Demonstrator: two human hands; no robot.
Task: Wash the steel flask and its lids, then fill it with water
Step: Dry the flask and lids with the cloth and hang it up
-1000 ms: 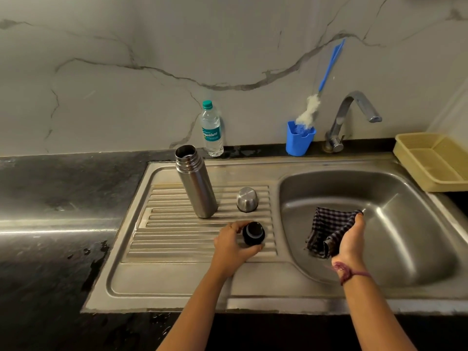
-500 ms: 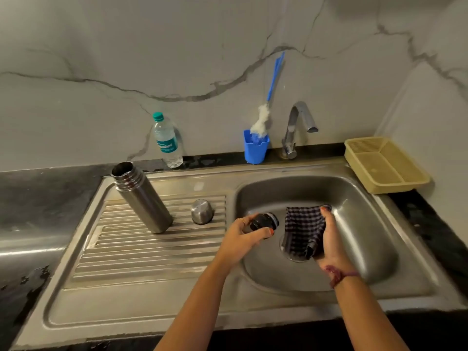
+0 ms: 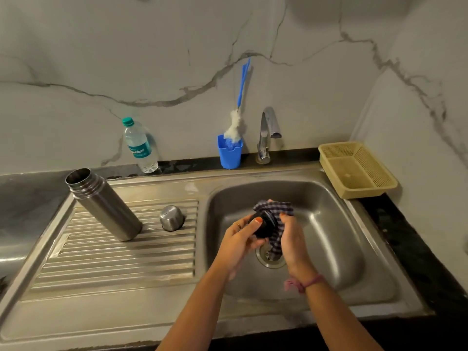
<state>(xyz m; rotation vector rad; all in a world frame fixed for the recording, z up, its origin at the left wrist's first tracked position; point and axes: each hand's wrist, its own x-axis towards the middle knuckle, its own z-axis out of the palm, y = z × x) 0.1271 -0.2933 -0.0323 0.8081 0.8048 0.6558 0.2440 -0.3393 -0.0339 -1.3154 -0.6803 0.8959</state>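
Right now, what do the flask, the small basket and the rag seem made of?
Flask: brushed steel, by its dull metallic sheen. Basket: probably beige plastic, matte with moulded mesh walls. Rag: woven checked cloth, limp and folded.

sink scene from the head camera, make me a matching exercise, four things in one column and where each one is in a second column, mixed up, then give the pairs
Things:
1. steel flask
2. black lid
3. steel cup lid
4. bottle brush

Places:
A. standing in the blue holder beside the tap
B. held in the left hand over the sink basin, against the checked cloth gripped by the right hand
C. upside down on the ribbed drainboard, right of the flask
D. standing open, without a lid, at the drainboard's back left

Pairs: 1-D, 2-B, 3-C, 4-A
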